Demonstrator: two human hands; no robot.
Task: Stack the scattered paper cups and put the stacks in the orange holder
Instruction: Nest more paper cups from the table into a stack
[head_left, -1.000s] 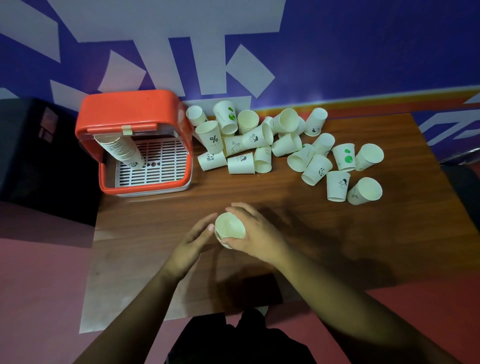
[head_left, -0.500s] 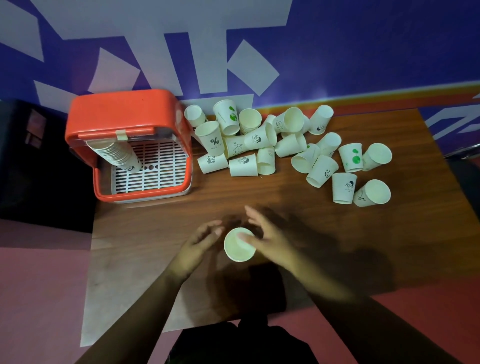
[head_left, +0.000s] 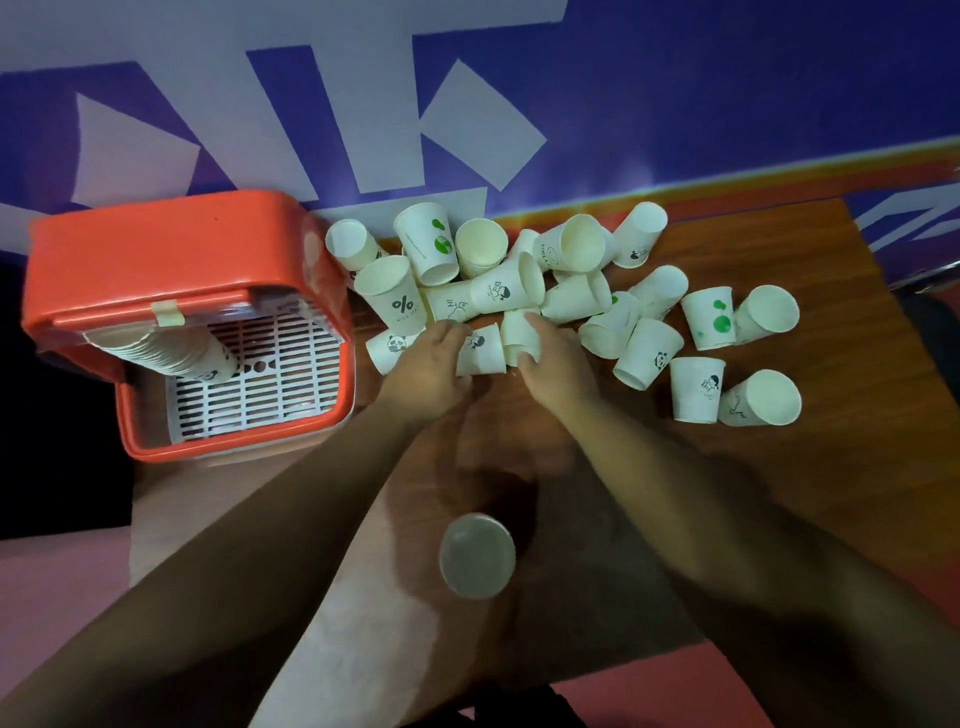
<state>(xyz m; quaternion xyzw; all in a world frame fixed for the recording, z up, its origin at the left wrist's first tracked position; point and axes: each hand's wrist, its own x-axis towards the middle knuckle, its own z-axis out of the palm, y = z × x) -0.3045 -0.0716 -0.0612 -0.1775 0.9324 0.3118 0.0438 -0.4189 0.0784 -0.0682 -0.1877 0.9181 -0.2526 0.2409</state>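
1. The left hand (head_left: 426, 371) has its fingers curled round the side of an upside-down cup (head_left: 483, 351) at the near edge of the pile. The right hand (head_left: 556, 366) pinches the neighbouring cup (head_left: 519, 332) between curled fingers and thumb. Neither cup looks lifted off the bench (head_left: 779, 493) yet.
2. Grip each cup lightly on its wall. Thin paper probably dents, and a dented rim will not nest.
3. Lift straight up. The scattered cups (head_left: 649, 353) lie touching one another, and a sideways drag would likely roll the ones alongside.
4. Turn both cups the same way before nesting them, rim to rim, and press only until they seat.
5. The near cup (head_left: 477, 556) stands close to the person, well apart from the pile. It is too blurred to tell whether it is one cup or a short stack, or which way it faces. Check that first, then add to it one cup at a time.
6. The orange holder (head_left: 171, 249) sits on the left, just beside the pile. A leaning stack (head_left: 176, 353) already rests inside on the white grid (head_left: 260, 384), so aim a finished stack at the bare grid next to it.
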